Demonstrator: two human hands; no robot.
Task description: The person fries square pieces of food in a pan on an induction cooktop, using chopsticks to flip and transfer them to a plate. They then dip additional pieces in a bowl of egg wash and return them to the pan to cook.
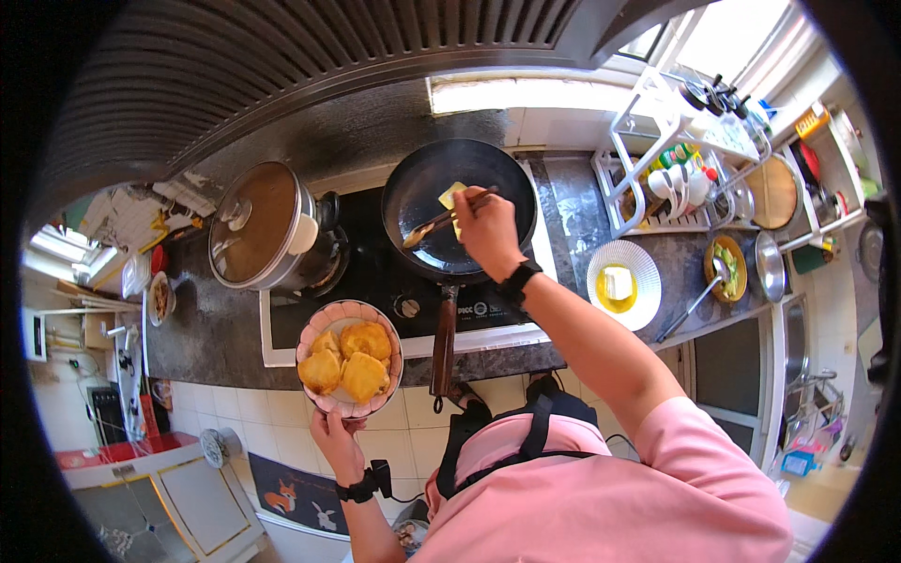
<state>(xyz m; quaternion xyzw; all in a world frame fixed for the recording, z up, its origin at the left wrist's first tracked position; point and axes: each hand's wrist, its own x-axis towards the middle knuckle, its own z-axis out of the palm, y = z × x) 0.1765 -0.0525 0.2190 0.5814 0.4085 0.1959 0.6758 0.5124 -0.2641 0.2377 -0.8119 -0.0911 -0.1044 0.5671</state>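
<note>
My left hand (339,431) grips the near rim of a pink-edged plate (304,339). Several golden fried pieces (364,376) lie on that plate, which is over the counter's front edge. My right hand (486,229) is above a black wok (461,158), closed around brown chopsticks (443,219). Their lower end reaches down to the left inside the wok, beside a small golden-brown patch; whether that is food cannot be told. A pale yellow piece (452,195) is on the wok's surface, partly covered by my right hand.
The wok's wooden handle (443,338) juts past the counter edge. A lidded pot (257,218) stands left on the stovetop (366,274). Right are a ribbed white dish (644,281) with a white block in yellow liquid, a ladle (686,310) in a brown bowl, and a white rack (619,169). Above hangs the range hood (281,63).
</note>
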